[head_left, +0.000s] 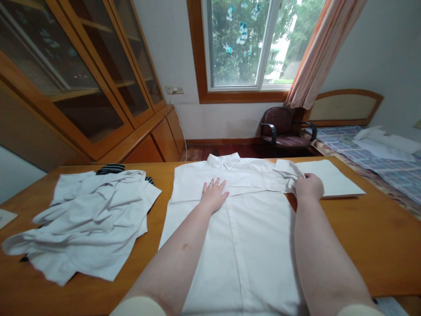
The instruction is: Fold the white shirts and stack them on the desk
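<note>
A white button-up shirt (256,237) lies spread on the wooden table, its collar toward the far edge and its button strip running down the middle. My left hand (214,196) rests flat on the upper chest of the shirt, fingers spread. At the right, my right hand (309,186) is closed on the bunched end of the shirt's sleeve, by the shoulder side. Just beyond that hand lies a flat white rectangular stack (330,175), perhaps folded cloth; its kind is not clear.
A rumpled pile of white clothes (95,219), with black striped cloth under it, covers the left of the wooden table (368,245). Beyond the table stand a glass-door cabinet (98,131), an office chair (283,127) and a bed (388,162).
</note>
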Action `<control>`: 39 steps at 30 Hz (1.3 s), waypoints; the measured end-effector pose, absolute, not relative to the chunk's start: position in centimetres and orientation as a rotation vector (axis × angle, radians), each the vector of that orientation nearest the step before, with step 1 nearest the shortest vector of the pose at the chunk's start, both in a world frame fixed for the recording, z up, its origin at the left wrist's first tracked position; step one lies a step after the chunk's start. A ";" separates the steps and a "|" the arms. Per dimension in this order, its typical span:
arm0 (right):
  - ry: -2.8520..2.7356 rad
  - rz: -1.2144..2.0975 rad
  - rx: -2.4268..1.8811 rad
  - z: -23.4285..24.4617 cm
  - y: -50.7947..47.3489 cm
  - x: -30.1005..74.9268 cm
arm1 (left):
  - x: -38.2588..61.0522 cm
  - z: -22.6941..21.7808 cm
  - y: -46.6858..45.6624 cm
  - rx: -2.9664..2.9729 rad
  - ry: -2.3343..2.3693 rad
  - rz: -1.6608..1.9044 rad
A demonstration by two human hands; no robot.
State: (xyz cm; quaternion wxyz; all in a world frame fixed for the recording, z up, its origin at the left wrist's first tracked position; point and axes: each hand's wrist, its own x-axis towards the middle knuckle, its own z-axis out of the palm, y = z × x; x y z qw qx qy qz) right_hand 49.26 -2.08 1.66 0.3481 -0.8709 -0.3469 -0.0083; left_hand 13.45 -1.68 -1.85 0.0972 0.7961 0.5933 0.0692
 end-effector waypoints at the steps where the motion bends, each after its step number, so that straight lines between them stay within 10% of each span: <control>1: -0.895 -0.119 -2.167 2.0 -2.2 48.8 | 13.5 -1.9 -1.7 2.354 1.758 0.209; 5: -1.061 -0.287 -1.737 3.0 -2.7 45.2 | 13.7 -1.7 -1.6 2.322 1.760 0.258; 17: -2.054 0.586 -1.106 3.1 -4.6 34.6 | 13.4 -0.6 -2.1 1.921 1.137 0.793; 24: -1.453 0.030 -1.790 1.5 -1.7 40.0 | 14.0 -0.7 -1.5 1.512 1.152 1.052; 39: -1.422 0.496 -2.167 0.5 0.1 44.6 | 5.4 3.3 0.4 0.851 1.062 1.398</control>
